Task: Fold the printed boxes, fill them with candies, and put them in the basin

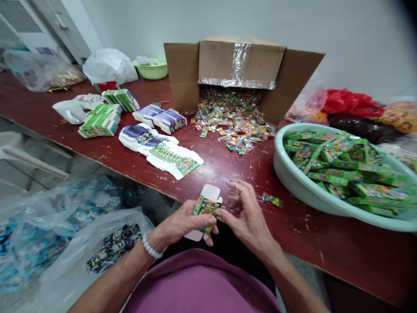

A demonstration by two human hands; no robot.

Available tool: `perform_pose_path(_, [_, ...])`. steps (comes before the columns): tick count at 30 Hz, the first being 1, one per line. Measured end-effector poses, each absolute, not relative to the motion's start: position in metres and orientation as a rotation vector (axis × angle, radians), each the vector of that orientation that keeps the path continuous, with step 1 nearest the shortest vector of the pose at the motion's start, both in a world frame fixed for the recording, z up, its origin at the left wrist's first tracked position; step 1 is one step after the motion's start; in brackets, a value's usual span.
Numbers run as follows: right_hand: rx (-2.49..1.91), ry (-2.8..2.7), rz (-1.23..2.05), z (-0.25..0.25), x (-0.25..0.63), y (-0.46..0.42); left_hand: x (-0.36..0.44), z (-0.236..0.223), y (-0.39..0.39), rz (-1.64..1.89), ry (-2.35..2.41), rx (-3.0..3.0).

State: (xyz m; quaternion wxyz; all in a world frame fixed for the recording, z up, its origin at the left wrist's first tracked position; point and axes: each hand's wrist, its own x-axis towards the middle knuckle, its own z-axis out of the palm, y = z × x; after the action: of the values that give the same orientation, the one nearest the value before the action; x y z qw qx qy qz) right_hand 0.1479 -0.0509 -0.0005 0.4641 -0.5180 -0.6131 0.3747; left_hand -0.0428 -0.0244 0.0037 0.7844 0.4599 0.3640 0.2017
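A small green printed candy box (207, 208) with its white end flaps out is in my left hand (192, 219), whose fingers wrap round its lower half. My right hand (246, 215) is beside it, thumb at the box's right side and the other fingers raised and spread. Just right of that hand, a small clear packet of colored candies (272, 199) lies on the table. A fanned row of flat printed cartons (176, 158) is spread beyond my left hand. The teal basin (306, 202) at the right holds many filled-looking green boxes (339, 161).
An open cardboard box (241, 65) spills candy packets (234, 126) onto the red table (306, 243). Stacks of green cartons (100, 119) and purple cartons (159, 117) stand at left, near a white cup (69, 111). Plastic bags of packets (114, 243) sit below the table's left edge.
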Motion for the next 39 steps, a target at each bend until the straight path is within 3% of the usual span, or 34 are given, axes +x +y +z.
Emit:
perform_pose_path(4, [-1.149,-1.232,1.372,-0.009,0.138,-0.046,-0.039,-0.003,-0.021,0.549,0.822,1.118])
perform_pose_path(15, [-1.195,-0.97,1.19,-0.019,0.134,-0.041,-0.029,-0.008,-0.034,0.976,1.012,1.155])
perform_pose_path(30, [-1.079,-0.954,1.487,-0.018,0.149,-0.03,-0.035,-0.014,-0.026,0.892,1.067,1.28])
perform_pose_path(35, [-1.129,-1.266,1.188,-0.021,0.151,-0.031,-0.031,-0.014,-0.027,0.997,0.971,0.977])
perform_pose_path(39, [-1.126,-1.322,1.01,-0.023,0.15,-0.035,-0.029,-0.011,-0.028,0.694,0.83,0.736])
